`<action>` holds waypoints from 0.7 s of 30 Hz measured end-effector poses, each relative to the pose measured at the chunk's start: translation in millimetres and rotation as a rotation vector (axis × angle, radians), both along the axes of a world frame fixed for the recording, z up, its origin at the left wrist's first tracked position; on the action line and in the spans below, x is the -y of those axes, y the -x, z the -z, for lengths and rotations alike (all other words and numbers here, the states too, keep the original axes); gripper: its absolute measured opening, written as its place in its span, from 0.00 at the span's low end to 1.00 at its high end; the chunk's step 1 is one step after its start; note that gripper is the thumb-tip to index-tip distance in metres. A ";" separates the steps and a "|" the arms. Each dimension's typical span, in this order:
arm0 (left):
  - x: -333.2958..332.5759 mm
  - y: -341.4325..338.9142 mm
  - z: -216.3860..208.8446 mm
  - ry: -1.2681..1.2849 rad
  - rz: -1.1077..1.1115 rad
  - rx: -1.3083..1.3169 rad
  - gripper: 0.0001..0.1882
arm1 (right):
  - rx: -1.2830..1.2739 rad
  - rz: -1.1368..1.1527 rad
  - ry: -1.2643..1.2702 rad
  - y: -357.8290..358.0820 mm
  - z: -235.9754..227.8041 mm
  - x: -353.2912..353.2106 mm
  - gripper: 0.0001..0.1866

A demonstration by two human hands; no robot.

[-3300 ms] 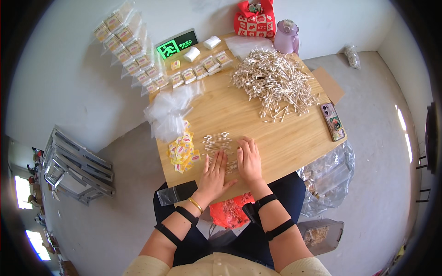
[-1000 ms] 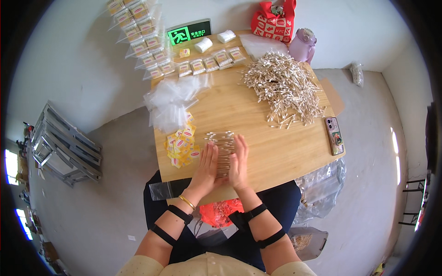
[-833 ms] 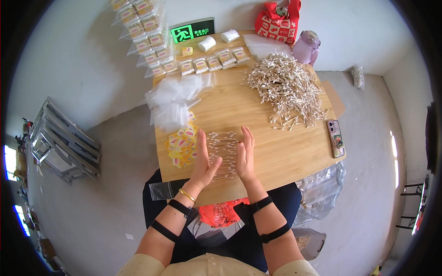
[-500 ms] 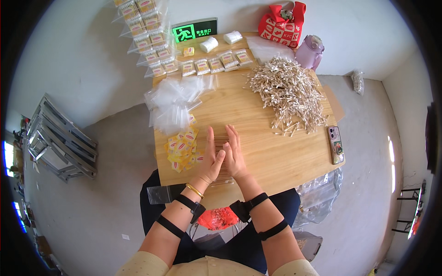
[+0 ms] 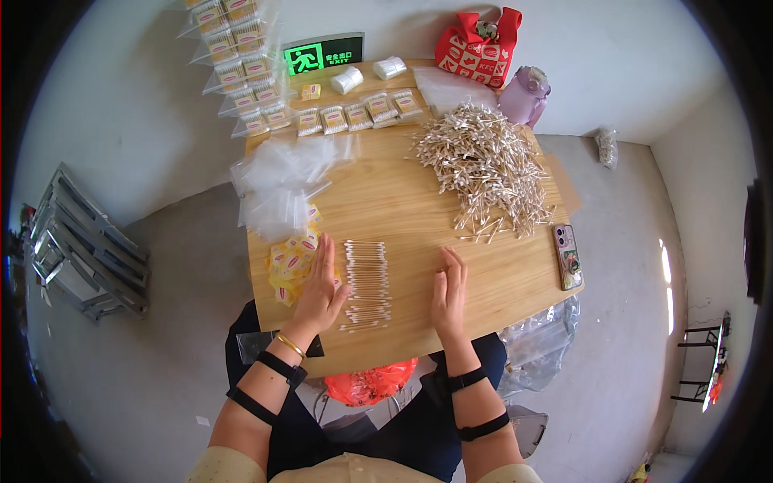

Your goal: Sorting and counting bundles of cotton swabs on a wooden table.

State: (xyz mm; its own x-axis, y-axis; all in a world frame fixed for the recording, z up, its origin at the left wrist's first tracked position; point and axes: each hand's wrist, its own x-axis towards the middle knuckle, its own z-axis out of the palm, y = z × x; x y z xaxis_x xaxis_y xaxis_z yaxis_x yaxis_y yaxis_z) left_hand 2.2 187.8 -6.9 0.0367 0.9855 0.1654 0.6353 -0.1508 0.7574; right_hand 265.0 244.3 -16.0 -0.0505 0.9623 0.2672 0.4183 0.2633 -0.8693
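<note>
A row of cotton swabs lies on the wooden table in front of me, the sticks stacked parallel from near to far. Left of the row my left hand is on edge, fingers stretched out, its thumb close to the swabs. It is beside the yellow-and-white printed cards. My right hand stands to the right, apart from the row, with fingers extended and nothing in it. Farther off at the right is a big loose heap of cotton swabs.
Clear plastic bags lie at the left. Filled swab packs line the back, beside stacked bagged packs. A red bag, lilac bottle and phone stand or lie right. A red plastic bag hangs below the near edge.
My hands have moved apart from over the swabs, the left to the left and the right to the right. The row of swabs is now uncovered. The whole view has shifted slightly.
</note>
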 end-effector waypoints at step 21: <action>-4.2 -44.5 -20.9 -0.020 0.014 -0.617 0.49 | 0.118 -0.018 -0.014 17.5 -2.5 13.9 0.19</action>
